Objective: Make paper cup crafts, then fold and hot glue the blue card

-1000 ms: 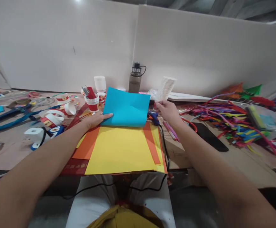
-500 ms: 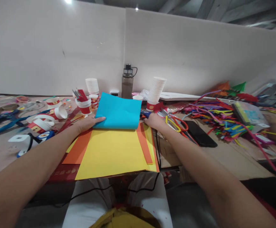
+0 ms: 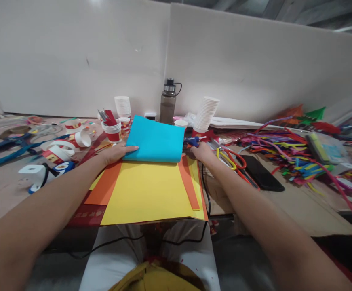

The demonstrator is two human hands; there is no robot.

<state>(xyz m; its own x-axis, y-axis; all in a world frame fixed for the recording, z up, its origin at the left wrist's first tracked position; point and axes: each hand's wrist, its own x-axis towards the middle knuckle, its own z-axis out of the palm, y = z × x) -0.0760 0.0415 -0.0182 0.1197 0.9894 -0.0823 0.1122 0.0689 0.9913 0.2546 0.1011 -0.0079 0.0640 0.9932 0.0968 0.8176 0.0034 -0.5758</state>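
Note:
My left hand (image 3: pixel 115 152) lies flat and open, fingers pressing the left edge of a folded blue paper (image 3: pixel 154 139). The blue paper rests on the far end of a yellow sheet (image 3: pixel 148 194), which overlaps orange paper (image 3: pixel 106 186) and an orange strip (image 3: pixel 189 184). My right hand (image 3: pixel 203 152) is just right of the blue paper, fingers curled around a blue glue gun (image 3: pixel 194 141) whose black cord (image 3: pixel 206 190) runs toward me over the table edge.
A stack of paper cups (image 3: pixel 206 113), a dark bottle (image 3: pixel 167 101) and a red-banded cup of tools (image 3: pixel 112 131) stand behind the papers. Scissors (image 3: pixel 228 158), a black phone (image 3: pixel 262 174) and a heap of pipe cleaners (image 3: pixel 287 151) lie to the right. Cut cup pieces (image 3: pixel 57 151) litter the left.
My right hand dropped from the paper cup stack to the glue gun beside the blue paper and closed on it. My left hand stayed on the blue paper.

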